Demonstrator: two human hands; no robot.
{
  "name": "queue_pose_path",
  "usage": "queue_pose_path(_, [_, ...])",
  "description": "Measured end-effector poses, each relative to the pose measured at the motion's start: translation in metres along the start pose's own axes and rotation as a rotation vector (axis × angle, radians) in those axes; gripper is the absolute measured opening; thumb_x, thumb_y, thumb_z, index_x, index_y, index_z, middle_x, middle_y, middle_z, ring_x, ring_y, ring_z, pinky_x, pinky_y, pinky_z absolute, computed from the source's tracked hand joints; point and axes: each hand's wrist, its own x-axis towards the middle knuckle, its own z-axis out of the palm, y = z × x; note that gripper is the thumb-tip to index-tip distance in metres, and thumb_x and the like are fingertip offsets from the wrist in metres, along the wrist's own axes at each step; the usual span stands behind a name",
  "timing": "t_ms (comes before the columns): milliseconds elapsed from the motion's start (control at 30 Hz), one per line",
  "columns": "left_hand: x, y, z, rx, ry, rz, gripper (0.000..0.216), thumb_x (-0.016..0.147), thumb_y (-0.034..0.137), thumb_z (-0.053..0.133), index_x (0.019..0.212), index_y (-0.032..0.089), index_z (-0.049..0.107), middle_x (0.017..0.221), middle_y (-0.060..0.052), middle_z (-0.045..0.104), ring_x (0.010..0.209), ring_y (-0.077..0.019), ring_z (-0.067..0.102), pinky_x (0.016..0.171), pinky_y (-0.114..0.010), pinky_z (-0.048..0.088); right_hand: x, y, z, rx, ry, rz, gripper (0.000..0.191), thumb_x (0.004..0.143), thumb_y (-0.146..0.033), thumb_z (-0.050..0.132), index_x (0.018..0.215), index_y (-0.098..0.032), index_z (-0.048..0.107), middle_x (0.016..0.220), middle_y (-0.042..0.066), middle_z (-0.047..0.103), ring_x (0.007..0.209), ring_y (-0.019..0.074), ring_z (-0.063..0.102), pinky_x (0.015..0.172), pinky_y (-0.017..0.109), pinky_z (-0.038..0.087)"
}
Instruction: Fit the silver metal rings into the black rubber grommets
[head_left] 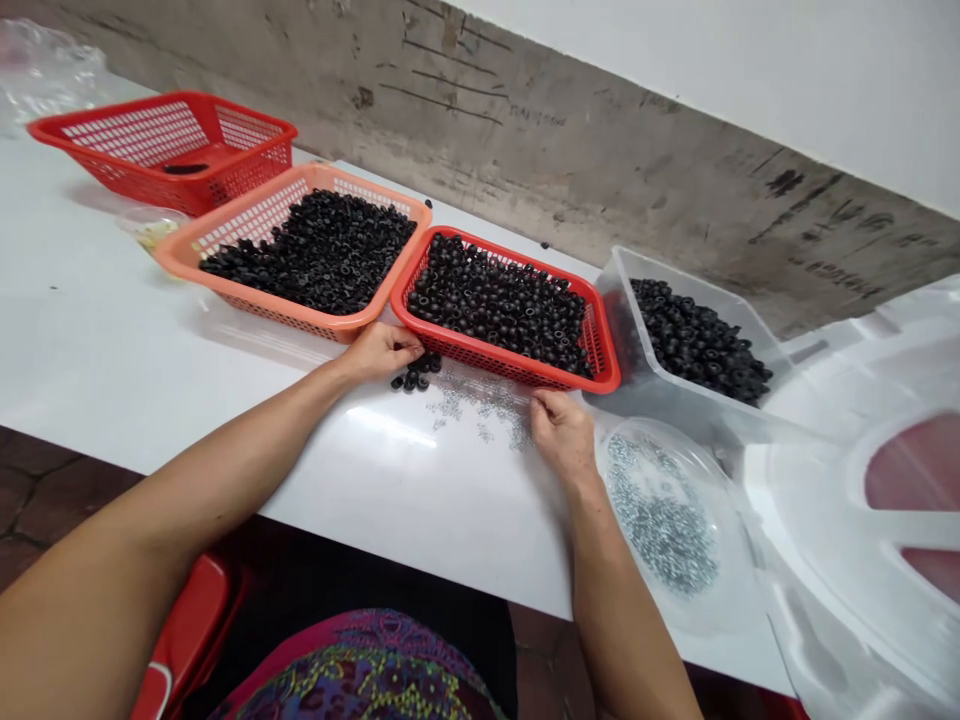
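Note:
My left hand [382, 352] is closed in a pinch beside a small pile of black ring-like pieces [417, 377], at the near left corner of a red basket [517, 371]. What its fingertips hold is too small to make out. My right hand [566, 437] is curled closed just below the basket's near right edge; anything inside its fingers is hidden. Tiny silvery metal pieces [480, 408] lie scattered on the white table between both hands. Many round black pieces [495, 300] fill the red basket.
Left of it stands an orange basket [330, 322] of black rings, then another red basket [161, 170]. On the right are a clear bin [622, 300] of black pieces, a round tray [720, 480] of small metal parts and a white plastic stool [817, 440]. A wall [600, 130] runs behind.

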Motion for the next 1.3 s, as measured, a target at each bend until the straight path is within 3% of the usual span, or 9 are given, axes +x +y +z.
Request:
queue_pose_path(200, [-0.009,0.023,0.008,0.015,0.117,0.093,0.024,0.082,0.028,0.058,0.075,0.012,0.073,0.064,-0.007,0.07,0.052,-0.0133,0.057,0.051,-0.027,0.048,0.002,0.019,0.012,-0.163,-0.046,0.001,0.025,0.079,-0.029,0.048,0.077,-0.019,0.071,0.078,0.013,0.072,0.075,0.0295,0.066,0.076,0.044,0.053])
queue_pose_path(400, [-0.029,0.071,0.005,0.144,0.305,0.265,0.031,0.089,0.037,0.05,0.077,0.018,0.072,0.071,-0.009,0.07,0.063,-0.0165,0.06,0.064,-0.032,0.052,0.0,0.017,0.025,-0.001,-0.022,-0.075,0.023,0.08,-0.03,0.05,0.083,-0.022,0.072,0.089,0.011,0.075,0.083,0.0282,0.068,0.079,0.043,0.055])
queue_pose_path(533, [-0.021,0.09,-0.023,0.163,0.471,0.28,0.029,0.087,0.04,0.056,0.082,0.017,0.073,0.082,-0.008,0.073,0.074,-0.0176,0.064,0.071,-0.03,0.053,-0.001,0.013,0.023,0.042,0.013,-0.053,0.024,0.082,-0.031,0.05,0.084,-0.021,0.072,0.093,0.011,0.075,0.086,0.0278,0.069,0.084,0.045,0.055])
queue_pose_path(633, [0.008,0.08,-0.061,0.212,0.523,0.144,0.029,0.084,0.032,0.056,0.094,0.013,0.074,0.088,-0.007,0.075,0.078,-0.0185,0.066,0.073,-0.028,0.053,0.0,0.011,0.021,0.039,0.08,-0.037,0.025,0.082,-0.03,0.049,0.085,-0.019,0.071,0.095,0.013,0.075,0.088,0.0283,0.069,0.085,0.046,0.056])
queue_pose_path(700, [0.029,0.064,-0.089,0.369,0.427,-0.018,0.031,0.081,0.027,0.055,0.098,0.01,0.075,0.089,-0.009,0.076,0.08,-0.0206,0.068,0.075,-0.028,0.052,0.0,0.01,0.019,0.043,0.11,-0.046,0.024,0.082,-0.029,0.05,0.085,-0.019,0.071,0.096,0.013,0.075,0.089,0.0282,0.069,0.085,0.046,0.056])
queue_pose_path(800, [0.052,0.04,-0.119,0.679,0.124,-0.188,0.038,0.075,0.025,0.061,0.109,0.014,0.075,0.101,-0.008,0.077,0.095,-0.0245,0.068,0.084,-0.027,0.051,-0.001,0.007,0.017,0.047,0.132,-0.075,0.023,0.083,-0.026,0.05,0.087,-0.02,0.071,0.099,0.013,0.075,0.092,0.0279,0.069,0.086,0.045,0.056])
queue_pose_path(933, [0.059,0.023,-0.127,0.809,-0.24,-0.298,0.043,0.076,0.035,0.063,0.116,0.023,0.074,0.114,-0.005,0.075,0.098,-0.022,0.069,0.084,-0.021,0.049,-0.003,0.003,0.019,0.033,0.12,-0.116,0.023,0.084,-0.024,0.05,0.089,-0.019,0.072,0.1,0.014,0.074,0.093,0.0288,0.068,0.087,0.047,0.056])
queue_pose_path(1000, [0.059,0.021,-0.123,0.81,-0.289,-0.281,0.038,0.078,0.036,0.06,0.111,0.024,0.076,0.109,-0.004,0.077,0.091,-0.0204,0.069,0.081,-0.02,0.049,-0.004,0.001,0.022,0.028,0.098,-0.132,0.023,0.084,-0.023,0.049,0.089,-0.019,0.072,0.098,0.014,0.074,0.092,0.0287,0.068,0.087,0.047,0.055])
queue_pose_path(1300, [0.063,0.021,-0.117,0.929,-0.221,-0.255,0.025,0.077,0.033,0.06,0.088,0.016,0.077,0.087,-0.009,0.077,0.067,-0.0191,0.063,0.062,-0.022,0.043,-0.005,-0.002,0.025,0.02,0.037,-0.18,0.023,0.086,-0.021,0.046,0.086,-0.019,0.07,0.093,0.014,0.074,0.089,0.0281,0.068,0.085,0.045,0.055])
